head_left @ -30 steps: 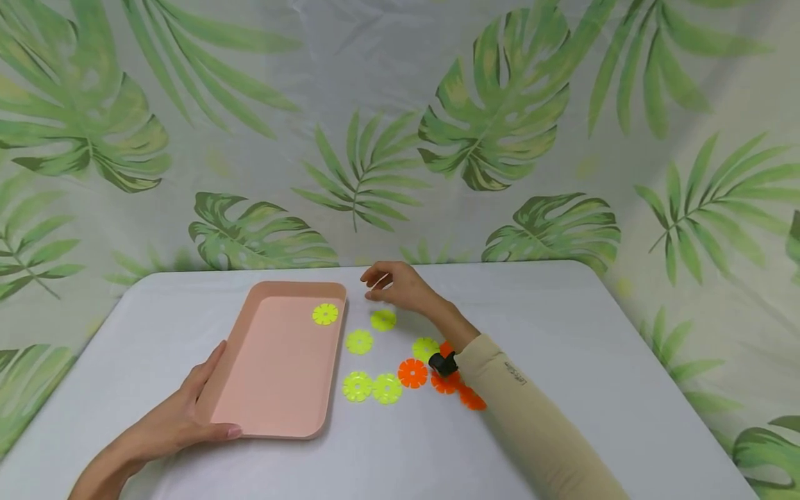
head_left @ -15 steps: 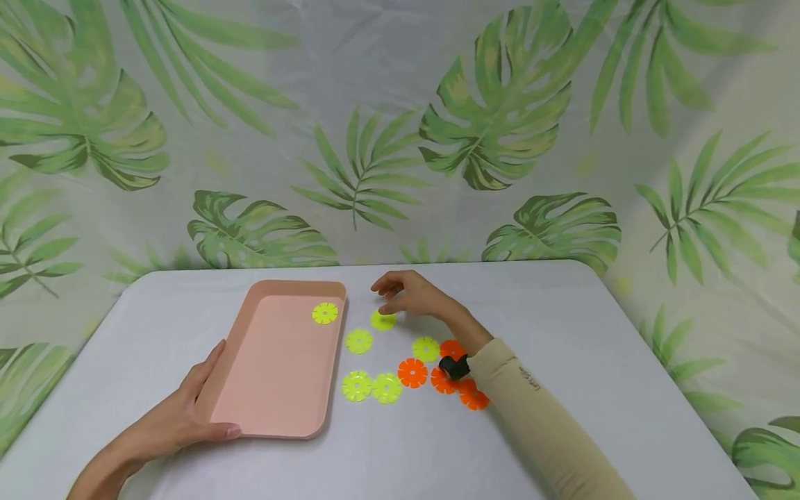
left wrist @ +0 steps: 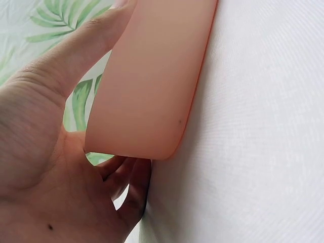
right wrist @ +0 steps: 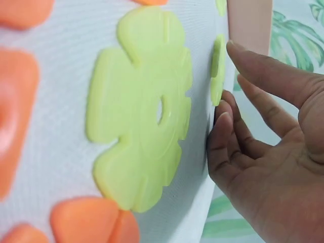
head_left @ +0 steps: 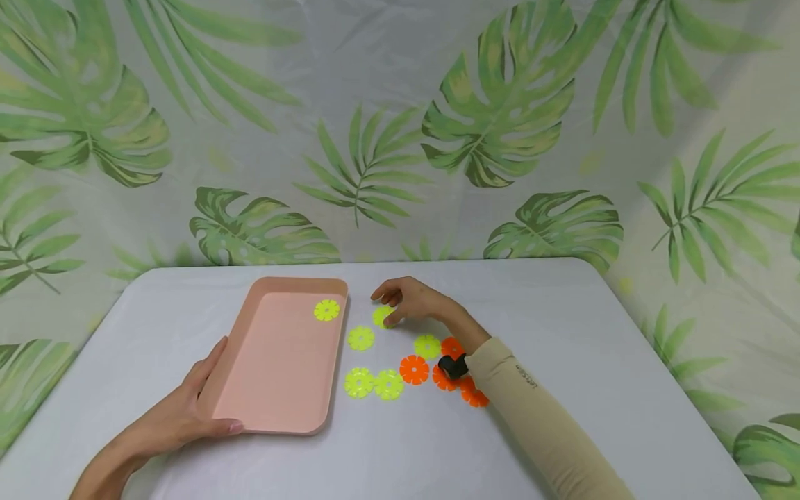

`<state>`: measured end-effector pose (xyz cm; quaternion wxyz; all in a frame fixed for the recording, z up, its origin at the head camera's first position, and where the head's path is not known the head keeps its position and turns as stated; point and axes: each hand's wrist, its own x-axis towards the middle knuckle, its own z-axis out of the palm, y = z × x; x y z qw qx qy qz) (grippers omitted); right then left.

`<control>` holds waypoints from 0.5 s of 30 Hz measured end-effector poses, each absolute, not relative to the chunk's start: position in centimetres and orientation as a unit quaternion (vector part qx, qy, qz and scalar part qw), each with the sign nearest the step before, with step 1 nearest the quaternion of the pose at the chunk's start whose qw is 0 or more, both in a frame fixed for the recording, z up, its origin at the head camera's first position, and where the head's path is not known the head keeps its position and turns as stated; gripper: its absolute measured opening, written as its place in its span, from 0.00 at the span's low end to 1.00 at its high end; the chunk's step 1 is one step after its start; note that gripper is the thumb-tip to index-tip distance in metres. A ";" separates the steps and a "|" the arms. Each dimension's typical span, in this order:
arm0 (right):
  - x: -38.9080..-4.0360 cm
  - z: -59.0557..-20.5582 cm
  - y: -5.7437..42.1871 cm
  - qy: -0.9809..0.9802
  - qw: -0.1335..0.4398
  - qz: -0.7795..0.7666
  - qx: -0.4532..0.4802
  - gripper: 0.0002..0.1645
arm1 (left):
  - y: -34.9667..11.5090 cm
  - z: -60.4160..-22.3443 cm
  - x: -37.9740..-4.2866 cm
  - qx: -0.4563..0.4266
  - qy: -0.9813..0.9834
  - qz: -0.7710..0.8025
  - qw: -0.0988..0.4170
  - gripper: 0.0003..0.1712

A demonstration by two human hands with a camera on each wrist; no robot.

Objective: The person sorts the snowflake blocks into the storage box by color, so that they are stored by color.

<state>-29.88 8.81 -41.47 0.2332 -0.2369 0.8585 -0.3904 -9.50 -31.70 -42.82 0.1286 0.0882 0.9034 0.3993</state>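
My left hand (head_left: 175,413) holds the near-left corner of a pink tray (head_left: 275,375). In the left wrist view its thumb lies along one side wall, and the fingers reach round the corner. A yellow-green notched plastic disc (head_left: 319,311) lies inside the tray near the far right. Just right of the tray, my right hand (head_left: 420,300) is over another yellow-green disc (head_left: 378,316), lying on the table. Its thumb overlaps that disc in the head view, with the fingers bent loosely beyond it. In the right wrist view the thumb and fingers stand at the edges of this disc (right wrist: 217,76); no firm pinch shows.
Several more yellow-green discs (head_left: 354,339) lie between the tray and the right forearm. Orange discs (head_left: 407,370) form a cluster, partly covered by the black wrist camera (head_left: 453,367). A leaf-patterned cloth (head_left: 375,160) hangs behind the white table (head_left: 625,389).
My right hand has drawn back a little from the tray's far right corner and come down onto the nearest yellow-green disc. The left hand and tray have stayed in place.
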 end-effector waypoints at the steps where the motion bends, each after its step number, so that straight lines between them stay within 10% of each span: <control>1: -30.0 -41.5 8.8 0.860 0.233 -0.386 -0.239 0.30 | -31.7 -42.8 -9.5 0.088 0.905 0.397 0.128 0.72; 15: -30.0 -41.4 8.1 0.891 0.232 -0.311 -0.235 0.19 | -31.8 -43.0 -9.6 0.094 0.898 0.412 0.124 0.72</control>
